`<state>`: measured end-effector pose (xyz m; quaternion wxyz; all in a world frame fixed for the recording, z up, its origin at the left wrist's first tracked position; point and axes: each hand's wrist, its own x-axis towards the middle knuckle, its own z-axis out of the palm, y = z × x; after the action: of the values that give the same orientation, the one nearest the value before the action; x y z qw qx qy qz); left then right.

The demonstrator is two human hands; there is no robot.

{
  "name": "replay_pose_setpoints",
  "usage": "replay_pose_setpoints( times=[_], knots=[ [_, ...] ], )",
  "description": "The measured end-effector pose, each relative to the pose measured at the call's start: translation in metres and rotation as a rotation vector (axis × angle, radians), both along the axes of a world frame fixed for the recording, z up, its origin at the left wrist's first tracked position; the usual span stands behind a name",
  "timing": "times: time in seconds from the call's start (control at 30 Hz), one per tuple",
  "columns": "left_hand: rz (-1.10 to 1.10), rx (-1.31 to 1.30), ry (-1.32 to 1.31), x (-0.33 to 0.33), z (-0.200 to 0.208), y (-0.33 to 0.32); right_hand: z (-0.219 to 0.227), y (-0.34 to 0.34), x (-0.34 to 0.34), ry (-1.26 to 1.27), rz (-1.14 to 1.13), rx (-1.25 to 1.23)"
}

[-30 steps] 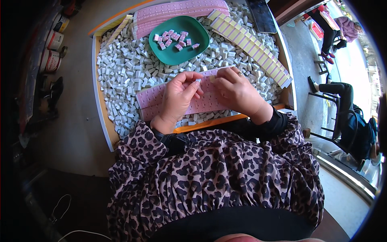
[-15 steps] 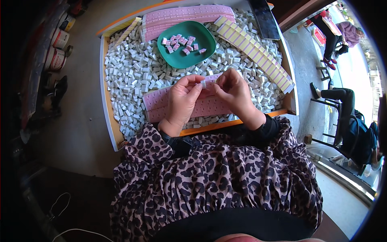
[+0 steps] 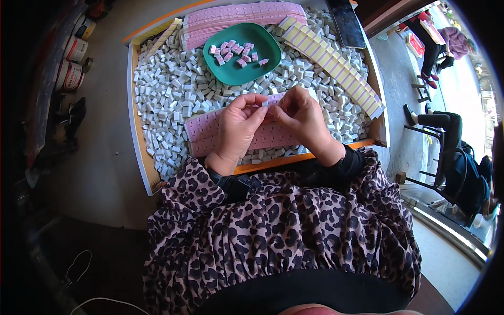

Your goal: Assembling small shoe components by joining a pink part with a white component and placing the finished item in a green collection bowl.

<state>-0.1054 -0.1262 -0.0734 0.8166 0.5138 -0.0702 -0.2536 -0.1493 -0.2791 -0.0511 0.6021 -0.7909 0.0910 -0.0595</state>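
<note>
Between the thumb and forefinger of my left hand (image 3: 235,131) is a small white block (image 3: 265,104), held just above a pink printed sheet (image 3: 207,137). Close beside it, my right hand (image 3: 307,122) is closed in a pinch, its fingertips almost touching the block; whatever they hold is too small to make out. The sheet lies under both hands, on a thick layer of loose white blocks (image 3: 163,100). Beyond my hands, a green plastic tray (image 3: 239,76) carries several small blocks with pink faces (image 3: 242,50).
A shallow wooden box (image 3: 137,126) contains the blocks. More pink sheets (image 3: 239,20) lie at its far side, yellow striped strips (image 3: 333,65) at the right. A dark phone (image 3: 346,23) rests in the far right corner. Seated people (image 3: 446,123) are off to the right.
My right fingertips have come slightly closer to the block in my left hand. The view has shifted a little; the tray and sheets lie as before.
</note>
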Motion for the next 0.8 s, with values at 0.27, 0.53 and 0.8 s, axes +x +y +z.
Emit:
replay_pose_setpoints(
  times=[0.27,0.53,0.8],
  knots=[
    [-0.051,-0.062,0.039,0.0,0.002,0.007,-0.007,-0.007,0.0,-0.018,0.073,0.104],
    [-0.014,-0.119,-0.004,-0.003,0.027,0.0,-0.002,-0.005,0.006,-0.304,0.087,-0.119],
    [-0.088,-0.106,-0.126,0.001,0.034,-0.003,0.009,-0.006,0.003,-0.358,0.106,-0.279]
  ],
)
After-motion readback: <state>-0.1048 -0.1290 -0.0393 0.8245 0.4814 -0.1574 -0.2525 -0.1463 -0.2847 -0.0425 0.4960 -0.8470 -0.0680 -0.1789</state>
